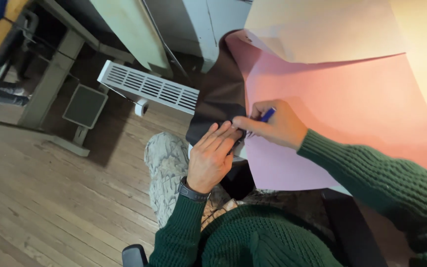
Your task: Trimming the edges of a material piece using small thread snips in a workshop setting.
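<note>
My left hand (213, 154) lies flat, fingers together, pressing on the edge of a dark fabric (219, 94) that hangs off the table's corner. My right hand (273, 126) grips a blue pen (267, 114) and holds its tip at the fabric's edge, right beside my left fingertips. Under both hands lies a large pink paper sheet (342, 104). A beige paper sheet (322, 29) overlaps the pink one at the far side. Both arms wear dark green knit sleeves, and a dark watch sits on my left wrist.
A white slatted heater (149, 88) stands on the wooden floor (50, 198) to the left. A grey metal table leg and pedal plate (82, 106) are further left. My patterned trouser leg (166, 168) is below the hands.
</note>
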